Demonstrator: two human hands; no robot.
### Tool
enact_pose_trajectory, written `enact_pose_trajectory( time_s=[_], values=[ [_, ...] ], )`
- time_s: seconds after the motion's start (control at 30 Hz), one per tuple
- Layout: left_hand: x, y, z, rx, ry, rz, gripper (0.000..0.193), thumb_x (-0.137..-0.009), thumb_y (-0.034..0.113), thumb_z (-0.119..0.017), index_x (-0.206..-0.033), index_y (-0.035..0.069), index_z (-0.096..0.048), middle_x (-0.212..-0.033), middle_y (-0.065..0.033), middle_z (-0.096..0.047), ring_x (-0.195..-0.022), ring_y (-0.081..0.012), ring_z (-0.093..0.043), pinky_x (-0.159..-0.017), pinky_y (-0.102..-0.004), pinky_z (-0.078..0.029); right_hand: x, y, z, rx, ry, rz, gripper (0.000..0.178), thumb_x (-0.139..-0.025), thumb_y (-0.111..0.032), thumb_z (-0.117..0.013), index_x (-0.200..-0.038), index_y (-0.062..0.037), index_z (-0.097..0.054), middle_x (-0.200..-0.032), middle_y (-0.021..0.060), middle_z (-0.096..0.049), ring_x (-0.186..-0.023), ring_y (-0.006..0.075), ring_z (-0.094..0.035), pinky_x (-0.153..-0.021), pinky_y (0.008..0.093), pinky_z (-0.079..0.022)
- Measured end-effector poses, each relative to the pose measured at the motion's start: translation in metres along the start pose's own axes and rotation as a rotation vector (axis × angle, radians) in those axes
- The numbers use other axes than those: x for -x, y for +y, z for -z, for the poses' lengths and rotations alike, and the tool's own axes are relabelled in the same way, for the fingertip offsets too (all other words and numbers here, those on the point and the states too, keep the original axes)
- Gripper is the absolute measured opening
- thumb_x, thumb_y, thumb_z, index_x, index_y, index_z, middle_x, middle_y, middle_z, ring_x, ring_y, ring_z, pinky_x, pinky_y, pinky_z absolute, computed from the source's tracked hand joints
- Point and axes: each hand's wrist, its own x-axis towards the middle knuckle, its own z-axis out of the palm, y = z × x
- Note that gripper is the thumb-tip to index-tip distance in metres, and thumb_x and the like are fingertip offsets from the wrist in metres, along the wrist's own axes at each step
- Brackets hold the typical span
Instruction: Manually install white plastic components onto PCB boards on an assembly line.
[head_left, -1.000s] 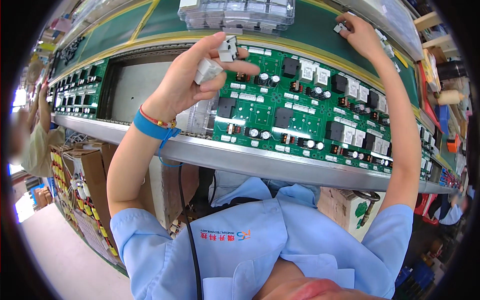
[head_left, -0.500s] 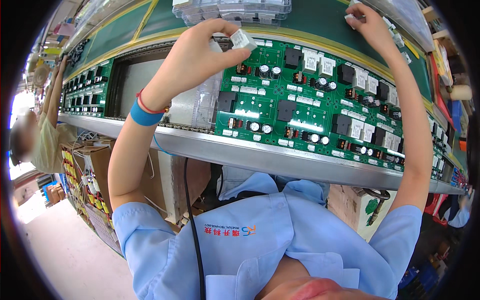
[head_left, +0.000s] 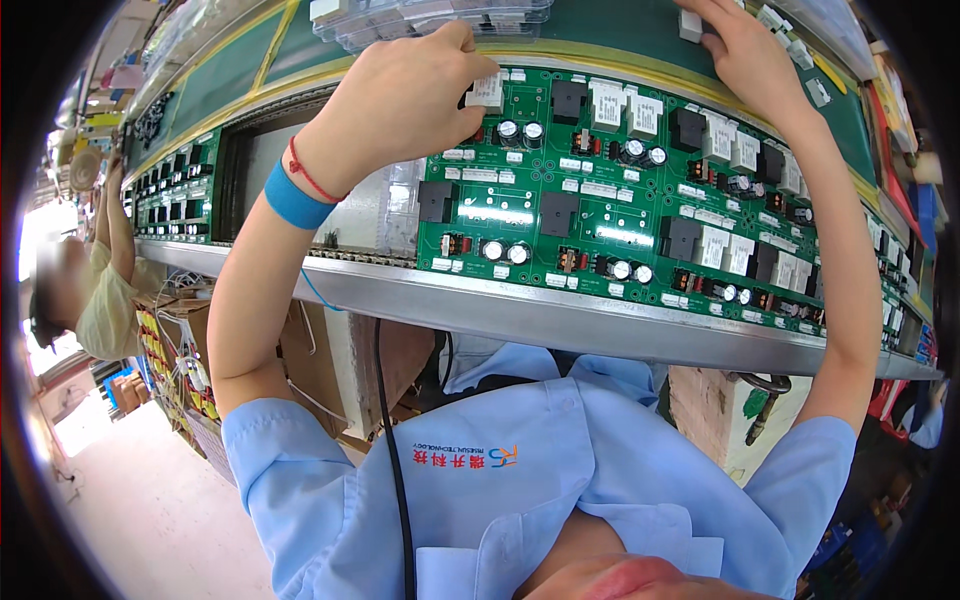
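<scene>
My left hand (head_left: 410, 95) is closed on a white box-shaped relay (head_left: 487, 93), pinched between thumb and fingers. That relay is at the upper left part of a green circuit board (head_left: 520, 190); whether its pins are in the holes is hidden. At the far right, over the green belt, my right hand (head_left: 745, 55) has its thumb and fingers around another white relay (head_left: 690, 26), with the fingertips partly cut off by the top edge. White relays (head_left: 607, 106) and black relays (head_left: 569, 101) stand upright on the boards.
A metal rail (head_left: 400, 285) runs along the front of the boards. Behind them lie a clear plastic tray (head_left: 430, 20) with white parts and the green belt (head_left: 630, 45). Loose white parts (head_left: 798, 52) lie by my right hand. Another person (head_left: 100, 300) works at the far left.
My left hand has lowered its white relay from above the board onto its upper left area. My right hand has shifted slightly. The boards appear a little further left in view.
</scene>
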Motion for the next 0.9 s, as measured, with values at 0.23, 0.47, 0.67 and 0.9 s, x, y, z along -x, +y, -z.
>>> enact_pose_trajectory(
  time_s=[0.23, 0.47, 0.67, 0.9],
  values=[
    [0.008, -0.007, 0.007, 0.352, 0.094, 0.048, 0.037, -0.081, 0.025, -0.071, -0.109, 0.003, -0.063, -0.103, -0.0100, -0.066, -0.079, -0.0240, -0.064, -0.074, -0.0373, -0.052, -0.030, -0.041, -0.005, 1.111, -0.466, -0.885, 0.026, -0.080, -0.008, -0.065, -0.105, -0.0021, -0.060, -0.100, 0.0177, -0.062, -0.098, 0.0365, -0.060, -0.085, 0.0438, -0.049],
    [0.026, -0.002, 0.015, 1.000, 0.043, 0.295, 0.038, -0.087, 0.025, -0.066, -0.120, 0.005, -0.062, -0.098, -0.0070, -0.068, -0.068, -0.0090, -0.057, -0.062, -0.0236, -0.045, 0.020, -0.012, 0.032, 1.069, -0.390, -0.703, 0.024, -0.091, -0.023, -0.064, -0.111, -0.0091, -0.063, -0.089, 0.0098, -0.060, -0.082, 0.0246, -0.061, -0.076, 0.0368, -0.048],
    [0.039, -0.022, -0.002, 1.899, -0.111, 0.233, 0.046, -0.102, 0.035, -0.048, -0.137, 0.005, -0.051, -0.094, -0.0064, -0.061, -0.052, -0.0036, -0.030, -0.049, -0.0199, -0.026, 0.006, -0.033, 0.019, 1.048, -0.340, -0.966, 0.022, -0.086, -0.022, -0.067, -0.102, -0.0088, -0.061, -0.081, 0.0079, -0.057, -0.077, 0.0229, -0.059, -0.073, 0.0362, -0.047],
    [0.040, -0.031, -0.024, 1.842, 0.028, 0.254, 0.056, -0.101, 0.049, -0.047, -0.127, 0.001, -0.058, -0.094, -0.0049, -0.063, -0.052, -0.0026, -0.031, -0.048, -0.0185, -0.025, -0.011, -0.046, -0.007, 0.914, -0.257, -0.913, 0.023, -0.083, -0.017, -0.070, -0.100, -0.0078, -0.058, -0.083, 0.0030, -0.058, -0.080, 0.0139, -0.059, -0.072, 0.0275, -0.046]
  ],
)
